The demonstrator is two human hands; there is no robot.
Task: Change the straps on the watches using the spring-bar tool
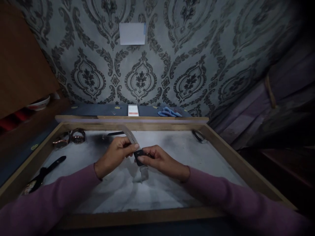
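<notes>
Both my hands hold a smartwatch (140, 158) with a dark case and a pale grey strap, above the middle of a wood-framed tray (172, 212). My left hand (116, 153) pinches the upper strap close to the case, and that strap end curves up and away. With thumb and fingers, my right hand (159, 160) grips the case from the right side. The lower strap hangs down below the case. Behind my left hand lies a thin dark strap (115, 133), partly hidden.
Two metal-banded watches, one a bracelet watch (78, 135), sit in the tray's far left corner. A black-strapped watch (46, 170) lies at the left, another dark watch (199, 136) at the far right. Beyond the rim are a phone-like white-screened item (133, 110) and a blue cloth (169, 111).
</notes>
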